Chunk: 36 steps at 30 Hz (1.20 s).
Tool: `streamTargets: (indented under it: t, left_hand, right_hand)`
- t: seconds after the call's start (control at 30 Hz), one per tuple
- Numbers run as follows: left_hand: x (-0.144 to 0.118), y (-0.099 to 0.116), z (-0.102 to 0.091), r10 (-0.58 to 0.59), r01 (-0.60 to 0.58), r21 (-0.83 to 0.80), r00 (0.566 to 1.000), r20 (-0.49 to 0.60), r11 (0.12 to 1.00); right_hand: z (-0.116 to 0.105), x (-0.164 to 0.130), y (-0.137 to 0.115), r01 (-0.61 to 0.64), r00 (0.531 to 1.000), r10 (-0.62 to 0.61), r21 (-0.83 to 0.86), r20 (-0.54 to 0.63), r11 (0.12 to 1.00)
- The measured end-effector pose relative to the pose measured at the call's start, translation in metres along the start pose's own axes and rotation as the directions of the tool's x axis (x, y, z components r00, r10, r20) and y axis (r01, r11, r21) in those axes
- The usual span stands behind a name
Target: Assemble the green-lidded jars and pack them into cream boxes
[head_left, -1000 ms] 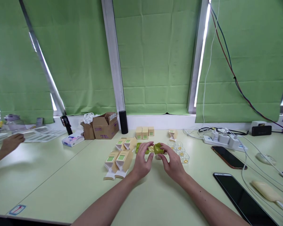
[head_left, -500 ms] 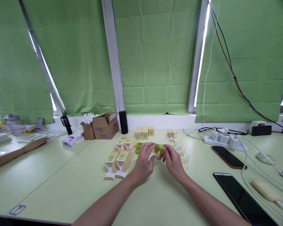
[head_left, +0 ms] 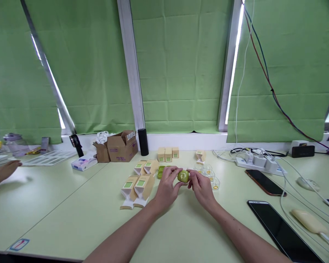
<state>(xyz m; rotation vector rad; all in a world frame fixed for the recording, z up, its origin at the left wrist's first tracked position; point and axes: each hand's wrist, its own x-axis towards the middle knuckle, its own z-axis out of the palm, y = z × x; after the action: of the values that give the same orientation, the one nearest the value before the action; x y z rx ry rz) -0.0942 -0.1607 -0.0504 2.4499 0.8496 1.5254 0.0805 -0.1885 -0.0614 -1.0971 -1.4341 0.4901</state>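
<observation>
My left hand [head_left: 166, 188] and my right hand [head_left: 201, 188] meet over the middle of the pale green table [head_left: 71, 215], both pinching a small round green item [head_left: 183, 176] between their fingertips. Just behind my left hand lie more green pieces [head_left: 161, 170]. Several small clear cups with yellow contents [head_left: 211, 177] stand to the right of my right hand. Flat tan cartons with green labels [head_left: 138, 184] lie to the left, and three upright tan boxes [head_left: 168, 154] stand farther back.
A brown cardboard box [head_left: 122, 146], black cylinder [head_left: 143, 141] and tissue pack [head_left: 84, 163] stand at the back left. A power strip [head_left: 259, 162], cables, two phones [head_left: 265, 181] and a dark tablet [head_left: 283, 228] lie at right. Another person's hand [head_left: 4, 170] rests at far left.
Both hands lifted the green item off the row of green pieces and drew it slightly nearer, now pinched between them. The other person's hand at far left moved back and forth.
</observation>
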Motion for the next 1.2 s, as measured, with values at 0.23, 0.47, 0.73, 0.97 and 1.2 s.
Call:
streamTargets:
  t: [0.23,0.47,0.73,0.97,1.2]
  left_hand:
    - [0.009,-0.008,0.000,-0.409,0.380,-0.291,0.912,-0.043,0.878]
    - [0.014,-0.018,0.005,-0.582,0.480,-0.637,0.811,0.059,0.604]
    - [0.013,-0.020,0.007,-0.615,0.503,-0.720,0.777,0.135,0.478]
    - [0.012,-0.021,0.007,-0.596,0.479,-0.754,0.790,0.146,0.451]
    - [0.013,-0.020,0.003,-0.581,0.445,-0.750,0.807,0.101,0.489]
  right_hand:
    - [-0.006,0.003,0.017,0.187,0.979,-0.201,-0.468,0.022,0.864]
    - [-0.003,0.008,0.024,0.335,0.939,-0.271,-0.726,0.210,0.600]
    - [0.001,0.009,0.024,0.351,0.934,-0.241,-0.795,0.262,0.495]
    - [0.003,0.008,0.027,0.368,0.929,-0.213,-0.803,0.302,0.468]
    - [0.003,0.007,0.026,0.324,0.944,-0.269,-0.700,0.192,0.636]
